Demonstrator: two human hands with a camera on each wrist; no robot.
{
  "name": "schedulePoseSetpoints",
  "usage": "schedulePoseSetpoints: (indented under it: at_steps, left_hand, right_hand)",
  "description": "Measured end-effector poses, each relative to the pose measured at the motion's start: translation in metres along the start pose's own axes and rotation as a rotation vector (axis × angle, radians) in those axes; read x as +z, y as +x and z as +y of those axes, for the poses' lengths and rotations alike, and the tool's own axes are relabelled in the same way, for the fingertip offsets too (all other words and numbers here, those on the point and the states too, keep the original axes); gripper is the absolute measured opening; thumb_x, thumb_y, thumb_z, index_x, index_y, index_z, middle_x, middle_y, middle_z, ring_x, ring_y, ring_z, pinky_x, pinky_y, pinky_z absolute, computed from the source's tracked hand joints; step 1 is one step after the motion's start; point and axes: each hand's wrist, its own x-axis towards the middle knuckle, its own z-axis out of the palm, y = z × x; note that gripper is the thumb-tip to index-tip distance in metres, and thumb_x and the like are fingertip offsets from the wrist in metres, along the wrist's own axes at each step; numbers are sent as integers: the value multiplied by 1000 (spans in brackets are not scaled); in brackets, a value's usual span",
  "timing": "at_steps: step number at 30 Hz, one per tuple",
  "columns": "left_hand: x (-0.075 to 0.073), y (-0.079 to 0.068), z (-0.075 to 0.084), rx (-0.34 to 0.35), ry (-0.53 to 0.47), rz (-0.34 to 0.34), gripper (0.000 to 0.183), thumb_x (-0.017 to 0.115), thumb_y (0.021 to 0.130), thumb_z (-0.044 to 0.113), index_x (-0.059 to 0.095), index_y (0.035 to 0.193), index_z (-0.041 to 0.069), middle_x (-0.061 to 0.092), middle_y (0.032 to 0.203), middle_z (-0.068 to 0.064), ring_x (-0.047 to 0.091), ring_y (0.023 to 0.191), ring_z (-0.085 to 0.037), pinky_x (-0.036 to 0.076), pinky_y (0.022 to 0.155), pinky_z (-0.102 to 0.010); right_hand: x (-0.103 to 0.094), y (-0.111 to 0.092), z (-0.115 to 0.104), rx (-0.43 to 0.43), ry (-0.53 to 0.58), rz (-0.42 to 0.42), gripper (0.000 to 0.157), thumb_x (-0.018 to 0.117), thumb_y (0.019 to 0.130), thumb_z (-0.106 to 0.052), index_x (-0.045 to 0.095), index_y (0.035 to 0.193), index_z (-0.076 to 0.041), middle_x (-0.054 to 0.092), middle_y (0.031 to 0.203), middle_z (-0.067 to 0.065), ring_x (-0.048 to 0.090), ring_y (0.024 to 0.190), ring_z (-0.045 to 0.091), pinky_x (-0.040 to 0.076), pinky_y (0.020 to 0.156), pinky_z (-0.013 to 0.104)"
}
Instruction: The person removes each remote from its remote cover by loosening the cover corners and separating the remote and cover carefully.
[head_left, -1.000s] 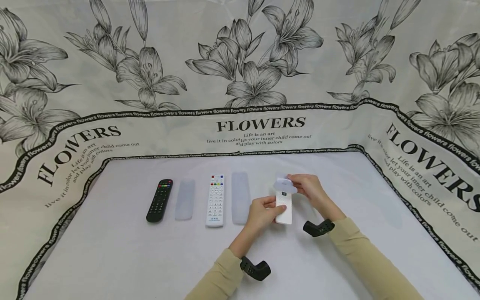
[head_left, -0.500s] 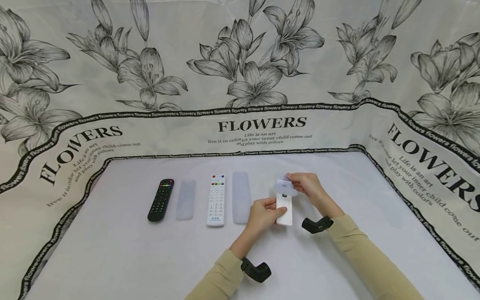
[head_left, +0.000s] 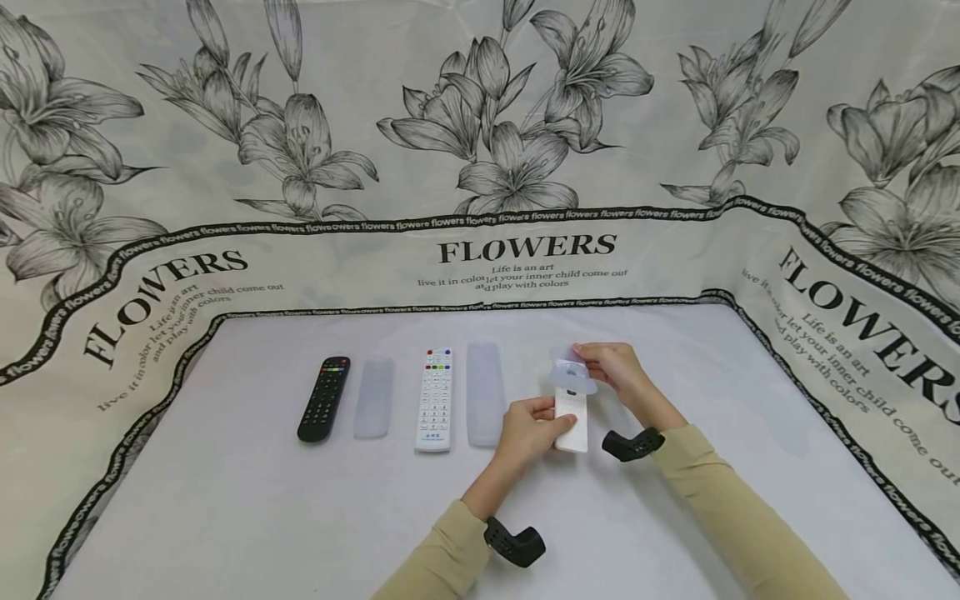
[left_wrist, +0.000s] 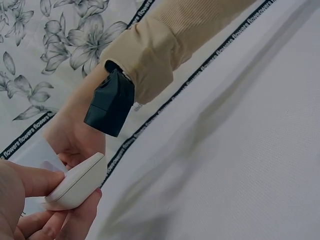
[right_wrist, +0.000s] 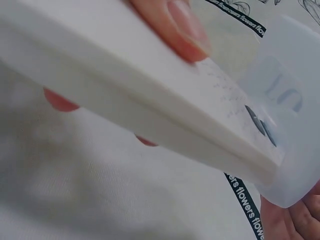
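Observation:
In the head view, my left hand (head_left: 525,429) holds a white remote control (head_left: 572,432) by its near end, thumb on the top face. My right hand (head_left: 617,367) pinches a translucent sleeve (head_left: 573,377), whose flared mouth meets the remote's far end. The right wrist view shows that end of the remote (right_wrist: 150,95) at the mouth of the sleeve (right_wrist: 282,100), beside a dark oval mark. How deep the remote sits inside is hard to tell. In the left wrist view, the remote (left_wrist: 77,185) lies between my left thumb and fingers.
To the left on the white tabletop (head_left: 262,517) lie a black remote (head_left: 324,398), a flat translucent sleeve (head_left: 373,398), a white remote with coloured buttons (head_left: 434,404) and a longer translucent sleeve (head_left: 484,396). A flower-printed cloth (head_left: 337,271) borders the back and sides.
The sleeve's mouth has come slightly nearer over the remote, and the dark mark is now partly covered. Both hands keep their grips. The remotes and sleeves on the left lie as before.

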Motion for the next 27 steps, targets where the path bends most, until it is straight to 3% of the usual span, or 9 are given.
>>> schedulePoseSetpoints:
  at_steps: [16, 19, 24, 27]
  left_hand:
    - [0, -1, -3, -1, -24, 20, 37, 76, 79, 10, 68, 111, -6, 74, 90, -12, 64, 76, -5, 53, 62, -18]
    - [-2, -2, -3, -7, -16, 14, 37, 75, 80, 9, 67, 112, -7, 74, 90, -13, 64, 77, -6, 54, 63, -19]
    - [-5, -2, -4, -13, 3, 17, 37, 74, 79, 7, 67, 112, -7, 73, 91, -12, 65, 77, -8, 54, 64, -21]
    - [-5, -2, -3, -10, 9, 19, 36, 75, 79, 8, 68, 111, -6, 74, 91, -12, 65, 78, -8, 54, 63, -21]
  right_hand:
    - [3, 6, -1, 19, 66, -39, 50, 57, 93, -16, 48, 133, 12, 61, 77, -19, 57, 75, -3, 49, 68, 12]
    - [-2, 9, -4, 42, 68, -149, 47, 56, 94, -15, 48, 132, 12, 62, 79, -15, 59, 76, -1, 50, 70, 14]
    - [-17, 16, -11, 33, -7, -405, 48, 49, 98, -15, 41, 134, 16, 64, 90, -8, 62, 83, 4, 53, 77, 18]
    - [-21, 18, -14, -19, -76, -463, 51, 48, 98, -18, 41, 135, 17, 64, 99, -5, 63, 89, 5, 53, 81, 20]
